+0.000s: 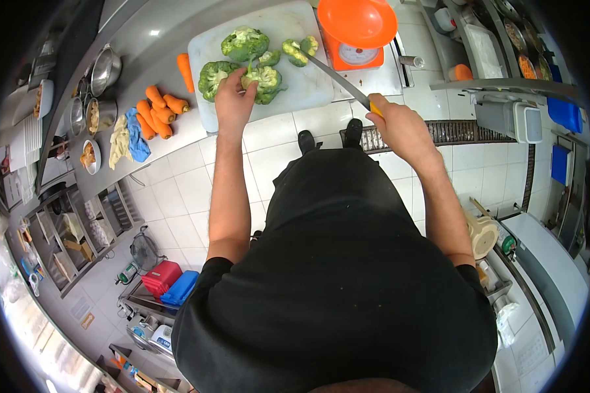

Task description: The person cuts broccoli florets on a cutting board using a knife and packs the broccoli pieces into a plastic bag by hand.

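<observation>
My right hand [400, 128] is closed around the yellow handle of a knife [339, 80]. The blade points away to the upper left, and its tip end is at small cut broccoli pieces [296, 52] on the white cutting board [301, 88]. My left hand [235, 101] grips a broccoli head [265, 80] on the board, fingers and thumb at its near left side. Another broccoli head [213, 78] lies just left of those fingers, partly hidden by them. Behind them sits a larger green head of broccoli [244, 43].
Several carrots [156, 114] lie on the steel counter left of the board, near a blue cloth [137, 136] and metal bowls [106, 71]. An orange kitchen scale [357, 56] with a bowl on top stands right of the board. A floor drain grate [462, 131] runs behind my right hand.
</observation>
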`<state>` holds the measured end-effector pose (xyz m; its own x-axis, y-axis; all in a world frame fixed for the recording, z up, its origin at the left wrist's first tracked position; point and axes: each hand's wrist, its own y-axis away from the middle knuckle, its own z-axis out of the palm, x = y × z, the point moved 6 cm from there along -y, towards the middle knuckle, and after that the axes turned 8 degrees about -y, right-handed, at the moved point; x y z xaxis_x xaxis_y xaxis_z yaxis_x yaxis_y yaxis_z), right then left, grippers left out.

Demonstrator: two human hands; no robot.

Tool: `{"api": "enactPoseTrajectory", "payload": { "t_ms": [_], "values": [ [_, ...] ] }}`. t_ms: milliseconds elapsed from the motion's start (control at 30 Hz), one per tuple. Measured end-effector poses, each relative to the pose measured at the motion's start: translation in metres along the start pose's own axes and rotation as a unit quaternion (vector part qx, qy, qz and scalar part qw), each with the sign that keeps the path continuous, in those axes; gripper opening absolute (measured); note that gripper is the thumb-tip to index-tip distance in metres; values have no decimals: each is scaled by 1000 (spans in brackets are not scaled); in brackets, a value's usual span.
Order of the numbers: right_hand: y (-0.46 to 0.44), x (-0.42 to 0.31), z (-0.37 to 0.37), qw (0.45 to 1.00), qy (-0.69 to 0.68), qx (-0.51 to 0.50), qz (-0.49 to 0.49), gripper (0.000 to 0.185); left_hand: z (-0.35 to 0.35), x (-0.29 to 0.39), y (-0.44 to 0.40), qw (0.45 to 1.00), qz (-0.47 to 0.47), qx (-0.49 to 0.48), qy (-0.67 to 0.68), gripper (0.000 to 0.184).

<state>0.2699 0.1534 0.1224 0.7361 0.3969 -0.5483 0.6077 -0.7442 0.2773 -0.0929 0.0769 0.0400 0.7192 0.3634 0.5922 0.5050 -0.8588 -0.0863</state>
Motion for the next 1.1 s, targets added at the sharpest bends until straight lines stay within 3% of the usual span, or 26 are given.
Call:
{"api": "enactPoseTrajectory", "payload": {
  "t_ms": [267,433,633,833,1100],
  "values": [
    [9,4,6,999,-17,-10,37,30,-6,1,12,997,-60,-37,-36,46],
    [14,8,12,999,-41,-1,9,27,-8,6,18,995,-55,-33,-72,48],
    [21,8,6,998,-66,-15,18,27,-17,16,25,989,-88,-44,-111,58],
    [31,26,-1,992,-110,-54,9,33,-26,24,28,994,-41,-14,-96,63],
    [48,47,4,989,-129,-67,17,33,-31,51,41,988,59,128,-67,44]
  ]
}}
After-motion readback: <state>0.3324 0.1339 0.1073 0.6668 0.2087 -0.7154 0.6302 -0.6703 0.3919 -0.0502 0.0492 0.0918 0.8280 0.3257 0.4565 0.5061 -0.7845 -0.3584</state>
